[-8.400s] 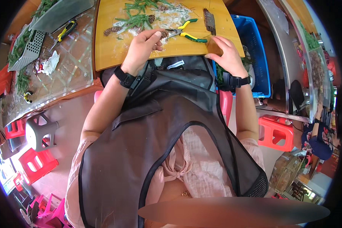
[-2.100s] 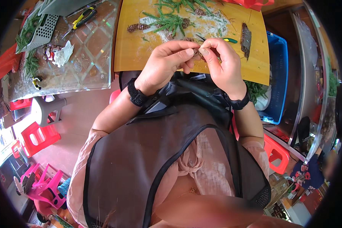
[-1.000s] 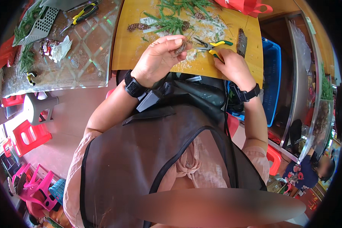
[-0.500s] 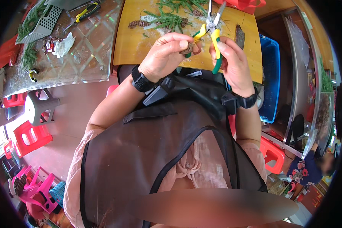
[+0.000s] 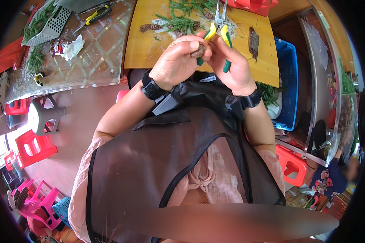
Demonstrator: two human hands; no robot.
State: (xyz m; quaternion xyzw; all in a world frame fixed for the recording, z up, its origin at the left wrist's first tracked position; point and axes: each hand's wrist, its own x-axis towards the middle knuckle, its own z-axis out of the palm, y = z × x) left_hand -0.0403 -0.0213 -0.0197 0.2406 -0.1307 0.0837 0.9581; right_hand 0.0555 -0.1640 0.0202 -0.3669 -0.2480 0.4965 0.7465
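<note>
My left hand (image 5: pixel 175 60) pinches a small brown pine cone (image 5: pixel 198 51) between thumb and fingers, above the near part of the yellow wooden table (image 5: pixel 144 52). Close beside it, my right hand (image 5: pixel 234 67) is closed around pliers (image 5: pixel 220 21) with yellow and green handles. The pliers' jaws point away from me, slightly apart, and their handles are spread. The right fingertips meet the left ones near the cone, so part of the handles is hidden. Whether a wire is fixed to the cone I cannot make out.
Green artificial pine sprigs (image 5: pixel 180 24) and a long pine cone (image 5: pixel 150 27) lie farther back. A bark strip (image 5: pixel 253 43) rests at right, near a blue crate (image 5: pixel 286 101). The glass-topped table (image 5: pixel 97 52) at left holds a grey basket (image 5: pixel 52 30) and another tool (image 5: pixel 94 18) with yellow-black handles.
My right hand has moved left with the pliers, bringing its fingertips to my left hand. The pliers' jaws now point more straight ahead. The cone stays in my left hand.
</note>
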